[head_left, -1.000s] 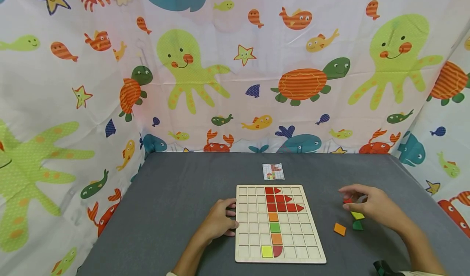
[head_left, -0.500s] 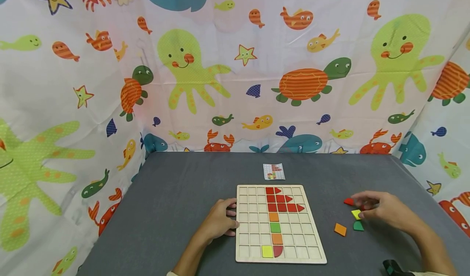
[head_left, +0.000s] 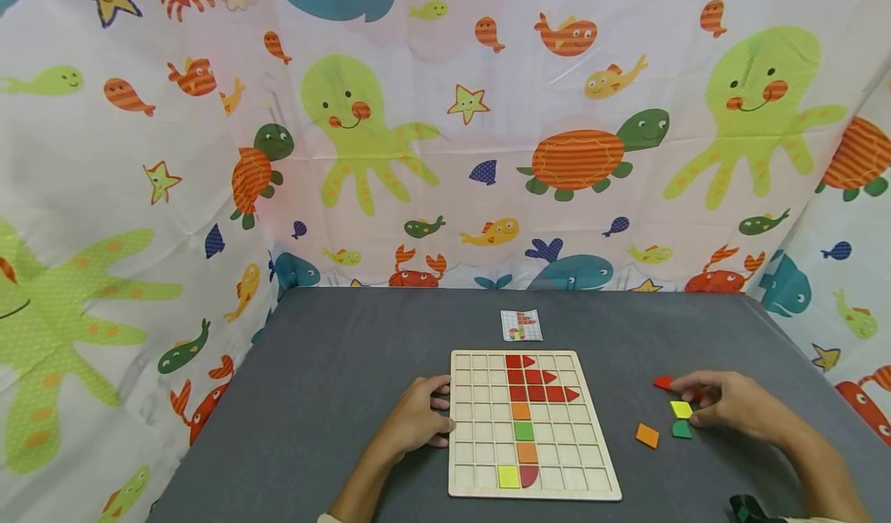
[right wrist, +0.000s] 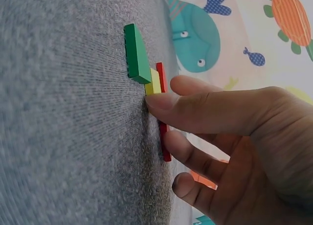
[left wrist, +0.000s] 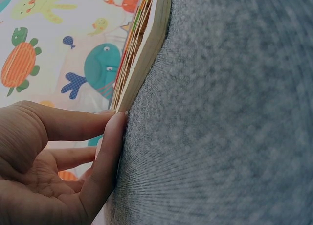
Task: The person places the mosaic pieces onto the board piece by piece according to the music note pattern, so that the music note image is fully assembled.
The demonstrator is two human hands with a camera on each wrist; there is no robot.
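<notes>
A pale wooden grid board point(head_left: 564, 435) lies on the table, with red squares and triangles, orange, green and yellow squares and a dark red rounded piece in its cells. My left hand point(head_left: 412, 417) grips its left edge, thumb and finger meeting at the rim in the left wrist view. My right hand point(head_left: 739, 403) rests low beside loose pieces, its fingers bent and apart. The thumb touches a yellow piece point(right wrist: 153, 81), while the fingers are at a red piece point(right wrist: 165, 142) on the table. Just nearer lie a green rounded piece point(head_left: 682, 429) and an orange square point(head_left: 647, 435).
A small printed card point(head_left: 521, 326) with a coloured grid pattern lies behind the board. The grey table point(head_left: 348, 353) is backed by a sea-animal curtain point(head_left: 431, 136). A dark object point(head_left: 748, 507) shows by the right wrist.
My right hand has drawn back toward the near right from the far red piece, leaving it in view. The yellow piece has shifted slightly. My left hand stays at the board's edge.
</notes>
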